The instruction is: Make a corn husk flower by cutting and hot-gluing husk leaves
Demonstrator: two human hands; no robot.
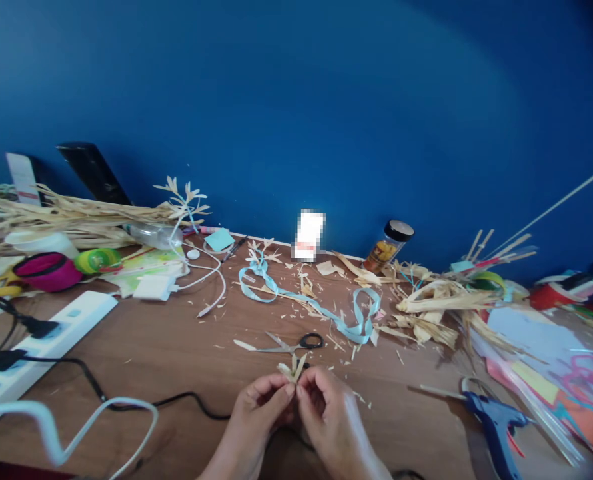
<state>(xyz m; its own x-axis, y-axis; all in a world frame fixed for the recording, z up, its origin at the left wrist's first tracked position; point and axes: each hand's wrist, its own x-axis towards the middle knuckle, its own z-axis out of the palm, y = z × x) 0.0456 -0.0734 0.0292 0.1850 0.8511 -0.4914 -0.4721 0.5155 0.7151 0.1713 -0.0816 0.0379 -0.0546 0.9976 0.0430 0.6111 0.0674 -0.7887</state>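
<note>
My left hand (266, 403) and my right hand (325, 403) meet at the front middle of the table, fingertips pinched together. Between them they hold a small flower of pale dried husk (293, 370), its pointed petals standing up and spread. The part below the petals is hidden by my fingers. Just beyond lies a pair of scissors (284, 345) with black handles, blades apart and pointing left. Farther back, a light blue ribbon (316, 303) curls across the table beside another husk flower (262, 251).
A white power strip (51, 343) with black plugs lies left, its cable running towards my hands. A blue glue gun (496, 420) rests at right. Dried husks (434, 300), a lidded jar (389, 247) and a bundle of husk strips (76, 213) line the wall.
</note>
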